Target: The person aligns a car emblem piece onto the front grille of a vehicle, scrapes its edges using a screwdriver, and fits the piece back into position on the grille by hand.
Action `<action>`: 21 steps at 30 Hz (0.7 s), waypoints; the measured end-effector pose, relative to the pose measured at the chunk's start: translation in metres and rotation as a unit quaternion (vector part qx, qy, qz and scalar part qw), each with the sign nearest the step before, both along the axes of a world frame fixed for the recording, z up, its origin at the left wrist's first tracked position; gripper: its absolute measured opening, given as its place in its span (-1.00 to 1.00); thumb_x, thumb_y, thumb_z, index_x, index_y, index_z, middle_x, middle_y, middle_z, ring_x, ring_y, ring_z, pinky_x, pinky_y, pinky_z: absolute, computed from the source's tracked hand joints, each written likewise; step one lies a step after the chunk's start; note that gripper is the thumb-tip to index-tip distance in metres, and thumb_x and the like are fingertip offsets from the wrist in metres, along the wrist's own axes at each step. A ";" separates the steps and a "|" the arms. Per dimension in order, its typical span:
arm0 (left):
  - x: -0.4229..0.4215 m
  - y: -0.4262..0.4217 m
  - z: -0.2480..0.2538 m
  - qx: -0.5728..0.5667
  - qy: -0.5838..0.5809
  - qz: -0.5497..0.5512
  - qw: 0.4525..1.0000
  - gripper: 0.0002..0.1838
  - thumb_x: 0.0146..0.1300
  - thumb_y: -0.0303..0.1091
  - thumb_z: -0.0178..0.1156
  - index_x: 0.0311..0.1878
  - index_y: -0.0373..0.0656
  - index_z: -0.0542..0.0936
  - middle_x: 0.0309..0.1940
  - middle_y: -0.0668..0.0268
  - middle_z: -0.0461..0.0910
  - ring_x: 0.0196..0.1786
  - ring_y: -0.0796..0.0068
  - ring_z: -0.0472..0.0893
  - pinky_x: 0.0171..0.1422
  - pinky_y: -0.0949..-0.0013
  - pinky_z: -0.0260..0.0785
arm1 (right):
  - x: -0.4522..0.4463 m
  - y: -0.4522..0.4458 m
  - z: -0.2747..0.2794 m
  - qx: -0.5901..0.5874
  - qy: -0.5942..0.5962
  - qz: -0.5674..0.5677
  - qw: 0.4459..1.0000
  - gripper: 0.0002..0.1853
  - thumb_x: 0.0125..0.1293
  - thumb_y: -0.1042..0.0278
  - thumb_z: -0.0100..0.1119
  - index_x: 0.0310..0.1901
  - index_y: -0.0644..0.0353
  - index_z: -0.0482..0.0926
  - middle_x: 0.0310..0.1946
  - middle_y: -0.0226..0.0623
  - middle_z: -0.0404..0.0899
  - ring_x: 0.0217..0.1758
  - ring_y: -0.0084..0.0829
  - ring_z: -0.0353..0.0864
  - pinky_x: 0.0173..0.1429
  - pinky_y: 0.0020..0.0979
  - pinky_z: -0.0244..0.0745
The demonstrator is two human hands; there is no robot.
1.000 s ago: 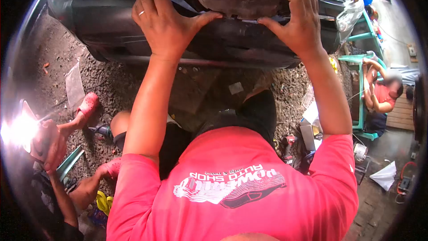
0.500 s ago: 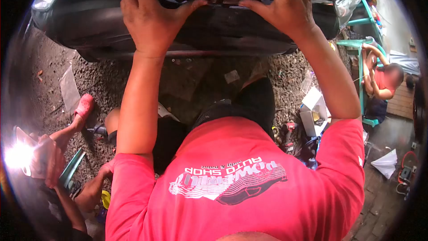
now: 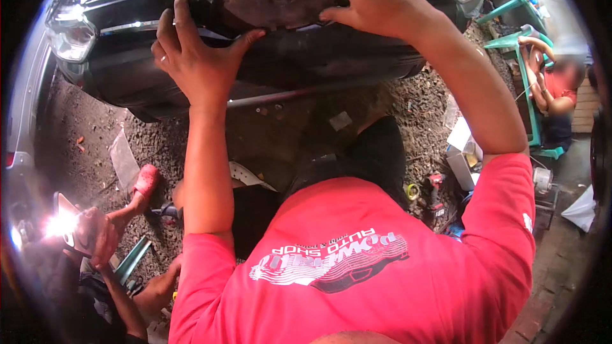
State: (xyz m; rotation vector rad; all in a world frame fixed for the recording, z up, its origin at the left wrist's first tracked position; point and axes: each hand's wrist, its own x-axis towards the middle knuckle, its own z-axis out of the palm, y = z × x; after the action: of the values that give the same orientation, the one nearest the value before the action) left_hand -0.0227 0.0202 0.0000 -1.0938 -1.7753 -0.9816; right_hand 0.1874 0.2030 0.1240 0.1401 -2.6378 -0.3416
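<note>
In front of me is the black front bumper (image 3: 268,67) of a car. A dark, scuffed oval panel (image 3: 274,0) sits in the middle of its grille area. My left hand (image 3: 204,67) lies against the bumper left of the panel, fingers spread and thumb pointing at the panel's lower edge. At the panel's right end is my right hand (image 3: 382,3), its thumb by the lower edge and fingers over the upper part. The tips of some right fingers are cut off by the frame's top.
Headlights (image 3: 73,35) flank the bumper. At lower left, a person holds a phone (image 3: 73,223) with a bright light. Another person (image 3: 558,92) sits at right by a green stool (image 3: 510,41). A red power tool (image 3: 436,194) and an open box (image 3: 464,153) lie on the gravel.
The view has shifted, showing more of the car front. My left hand has come off the oval panel to its left, fingers spread. My right hand stays at the panel's right end.
</note>
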 end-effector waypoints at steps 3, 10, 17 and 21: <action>0.003 -0.001 0.002 -0.013 0.017 0.051 0.998 0.41 -0.42 0.60 0.52 0.54 -0.06 0.39 0.30 -0.10 0.45 0.35 -0.23 0.40 0.36 -0.19 0.25 | 0.000 -0.004 0.022 -0.143 -0.127 -0.103 0.976 -0.13 0.09 0.30 0.63 0.32 0.18 0.21 0.16 -0.01 0.44 0.31 -0.04 0.48 0.43 0.06 0.27; -0.005 0.001 0.015 -0.056 -0.005 0.005 0.998 0.48 -0.44 0.59 0.54 0.59 -0.07 0.31 0.45 -0.25 0.34 0.62 -0.35 0.13 0.54 -0.54 -0.05 | -0.005 0.020 0.004 -0.023 -0.026 -0.025 0.999 -0.02 0.03 0.14 0.66 0.40 0.24 0.25 0.25 -0.03 0.46 0.38 -0.03 0.48 0.44 0.00 0.28; -0.010 0.007 0.045 -0.137 0.017 -0.050 0.989 0.49 -0.46 0.44 0.65 0.62 -0.04 0.25 0.54 -0.05 0.32 0.67 -0.14 0.13 0.60 -0.50 -0.10 | -0.006 0.017 0.002 -0.079 -0.045 -0.074 0.993 0.03 0.03 0.09 0.66 0.44 0.27 0.23 0.27 -0.03 0.45 0.38 -0.03 0.47 0.43 -0.06 0.25; -0.016 0.012 0.064 -0.185 0.069 -0.081 0.977 0.43 -0.48 0.37 0.67 0.57 0.01 0.32 0.47 0.09 0.43 0.62 0.02 0.26 0.61 -0.37 -0.01 | -0.007 0.019 -0.003 -0.043 -0.026 -0.065 0.997 0.06 0.01 0.07 0.67 0.44 0.29 0.21 0.27 0.00 0.45 0.39 -0.04 0.46 0.43 -0.06 0.25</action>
State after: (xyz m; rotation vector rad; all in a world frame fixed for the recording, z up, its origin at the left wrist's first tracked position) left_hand -0.0391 0.0322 0.0638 -1.5209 -1.8179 -0.6608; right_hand 0.1804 0.2221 0.1207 -0.0515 -2.7151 -0.2706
